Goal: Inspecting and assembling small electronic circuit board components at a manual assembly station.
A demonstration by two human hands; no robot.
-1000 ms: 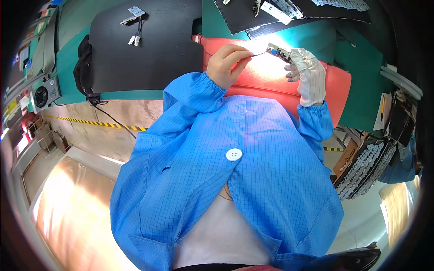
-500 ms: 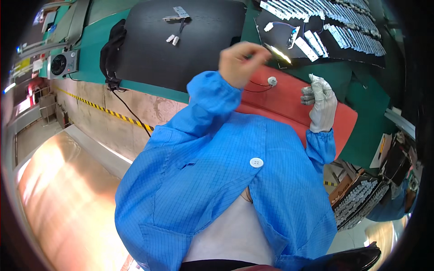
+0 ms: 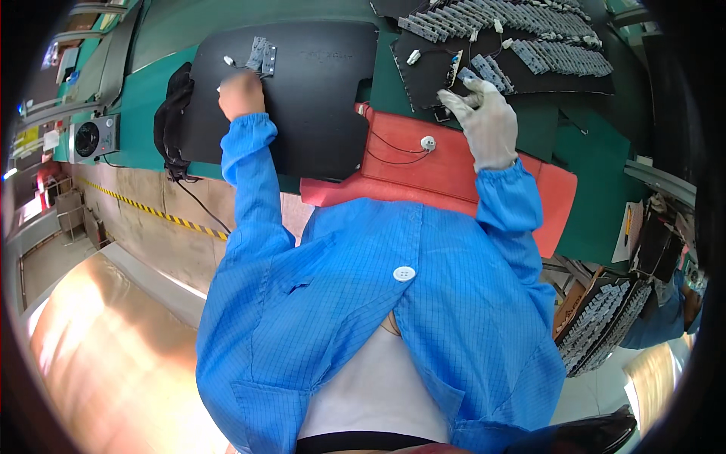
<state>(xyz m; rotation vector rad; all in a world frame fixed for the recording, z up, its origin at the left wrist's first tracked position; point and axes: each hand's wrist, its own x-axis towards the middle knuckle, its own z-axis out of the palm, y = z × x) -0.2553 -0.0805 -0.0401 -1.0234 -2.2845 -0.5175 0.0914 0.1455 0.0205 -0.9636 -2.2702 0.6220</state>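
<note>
Workbench (image 3: 147, 98), green-topped, seen from above your blue smock (image 3: 325, 287). At the left edge of the frame stands a grey box (image 3: 108, 130) with a round black face; just right of it, a bundle of black cloth (image 3: 172, 125) lies along the rim of a black mat (image 3: 321, 113). At the upper left of the frame, on that mat, you have a white plug (image 3: 229, 60) and, to its right, a pair of small circuit boards (image 3: 262, 57). Your bare left hand (image 3: 243, 96) is just below them, blurred, its fingers curled; whether it grips anything, you cannot tell from this view. At centre, a red pad (image 3: 393, 132) bears a round white fitting (image 3: 428, 143) with two thin dark wires. Above the pad, a second plug (image 3: 414, 57) runs by a wire to a narrow board (image 3: 454, 68). Your right hand (image 3: 459, 89), in a white glove, is raised beside that board, thumb apart from the bent fingers; the fingertips meet the edge of a small cluster of boards (image 3: 493, 72), and a grip on one cannot be told. At the upper right of the frame, rows of grey boards (image 3: 560, 58) rest on a black sheet (image 3: 529, 85). At the lower right, more boards fill a tilted rack (image 3: 601, 321).
</note>
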